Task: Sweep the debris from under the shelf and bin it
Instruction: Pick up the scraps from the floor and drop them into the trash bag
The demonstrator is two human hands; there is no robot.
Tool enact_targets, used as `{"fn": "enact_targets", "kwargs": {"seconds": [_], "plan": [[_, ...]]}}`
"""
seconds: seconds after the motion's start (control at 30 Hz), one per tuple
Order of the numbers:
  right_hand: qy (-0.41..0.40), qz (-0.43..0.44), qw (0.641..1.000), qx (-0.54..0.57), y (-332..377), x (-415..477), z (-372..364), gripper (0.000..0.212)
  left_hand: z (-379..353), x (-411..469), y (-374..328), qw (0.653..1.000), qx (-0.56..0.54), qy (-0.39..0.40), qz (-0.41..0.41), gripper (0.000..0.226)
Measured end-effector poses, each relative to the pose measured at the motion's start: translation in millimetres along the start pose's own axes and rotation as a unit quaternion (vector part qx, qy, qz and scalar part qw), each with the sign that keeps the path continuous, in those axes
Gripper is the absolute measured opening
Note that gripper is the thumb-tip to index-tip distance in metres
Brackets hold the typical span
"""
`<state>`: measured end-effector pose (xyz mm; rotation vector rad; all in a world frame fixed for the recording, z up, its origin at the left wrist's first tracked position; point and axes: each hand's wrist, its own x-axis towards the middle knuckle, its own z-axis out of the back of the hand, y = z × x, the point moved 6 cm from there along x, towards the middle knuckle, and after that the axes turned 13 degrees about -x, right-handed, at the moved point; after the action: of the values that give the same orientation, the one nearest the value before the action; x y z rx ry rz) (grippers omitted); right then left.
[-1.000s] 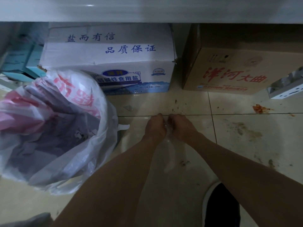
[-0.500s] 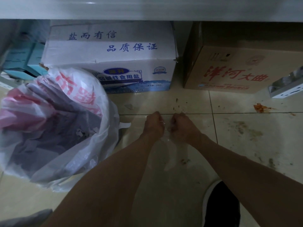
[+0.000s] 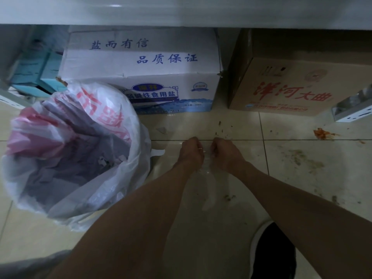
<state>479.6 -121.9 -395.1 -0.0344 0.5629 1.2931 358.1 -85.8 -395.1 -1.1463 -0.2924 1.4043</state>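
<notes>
Both hands are low over the tiled floor in front of the shelf point(image 3: 181, 15). My left hand point(image 3: 191, 152) and my right hand point(image 3: 225, 154) are curled side by side, each pinching an edge of a thin clear plastic film point(image 3: 207, 172) that hangs between them. Small dark debris specks point(image 3: 221, 129) lie just beyond my right hand. An orange smear point(image 3: 322, 133) is on the floor to the right, and more dark bits point(image 3: 229, 197) lie nearer me. The bin, lined with a white and red plastic bag point(image 3: 96, 101), stands open at the left with scraps inside.
Under the shelf stand a white carton point(image 3: 141, 63) and a brown carton point(image 3: 291, 87), with teal boxes point(image 3: 34, 73) at far left. A white socket strip point(image 3: 352, 109) lies at the right edge. My dark shoe point(image 3: 273, 252) is at the bottom right.
My two hands have drawn slightly apart while keeping hold of the clear film. The rest of the scene has barely shifted.
</notes>
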Motion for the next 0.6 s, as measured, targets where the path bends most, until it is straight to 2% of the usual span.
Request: {"fn": "enact_targets", "kwargs": {"seconds": [0.2, 0.33, 0.43, 0.6], "plan": [[-0.081, -0.002, 0.995, 0.051, 8.3, -1.1, 58.4, 0.014, 30.8, -10.4, -43.3, 0.999, -0.035, -0.030, -0.025, 0.014], [-0.100, 0.000, 0.993, 0.059, 29.0, -14.4, 109.3, 0.008, 66.1, -27.8, -91.8, 0.997, -0.040, -0.051, -0.040, 0.006], [-0.109, 0.021, 0.992, 0.059, 56.1, -30.7, 146.8, 0.007, 99.4, -44.3, -122.7, 0.993, -0.046, -0.080, -0.068, 0.011], [-0.145, 0.086, 0.985, 0.046, 128.4, -59.8, 199.6, 0.011, 179.1, -79.9, -139.3, 0.985, -0.044, -0.151, -0.069, 0.023]]}}
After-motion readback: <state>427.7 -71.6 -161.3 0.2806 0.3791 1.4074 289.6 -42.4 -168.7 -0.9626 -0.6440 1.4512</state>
